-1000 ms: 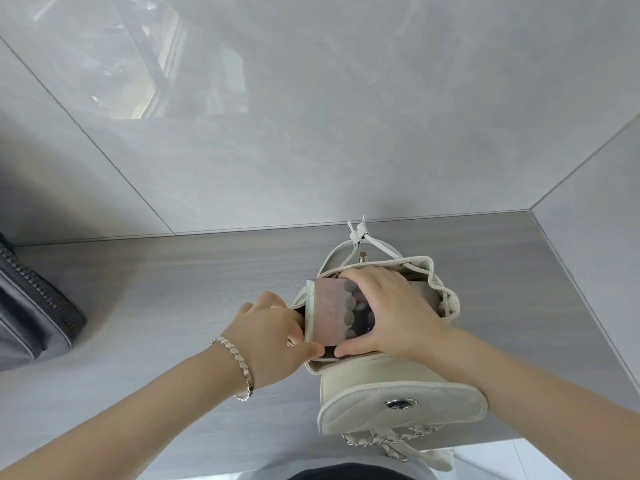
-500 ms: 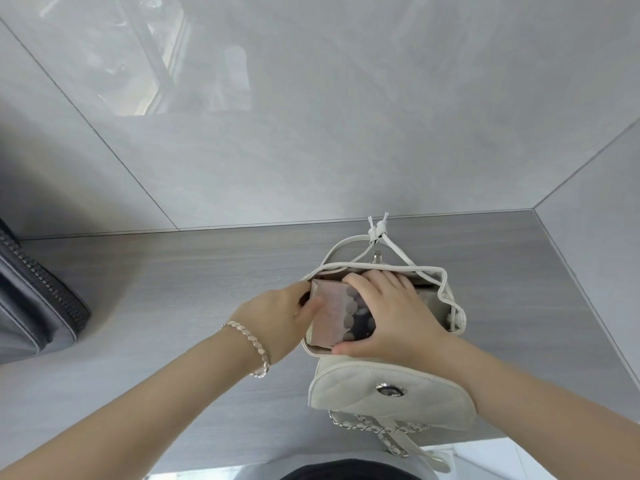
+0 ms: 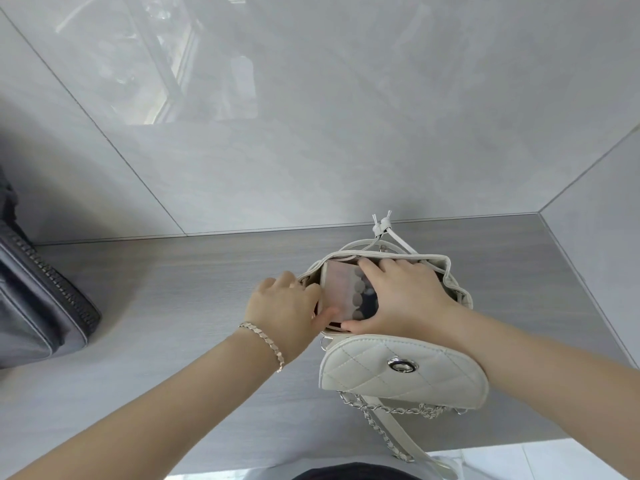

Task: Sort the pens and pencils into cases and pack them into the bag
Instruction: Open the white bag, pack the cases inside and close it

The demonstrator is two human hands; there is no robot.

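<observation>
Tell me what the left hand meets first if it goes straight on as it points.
Probably the translucent pink pencil case in the white quilted bag's mouth; the left hand grips the bag's rim right beside it.

Bright even daylight, window glare on glossy wall, soft shadows, wide-angle edge distortion

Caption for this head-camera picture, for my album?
Left hand holds open a white quilted bag on a grey counter; right hand grips a translucent pink pencil case in its mouth.
</observation>
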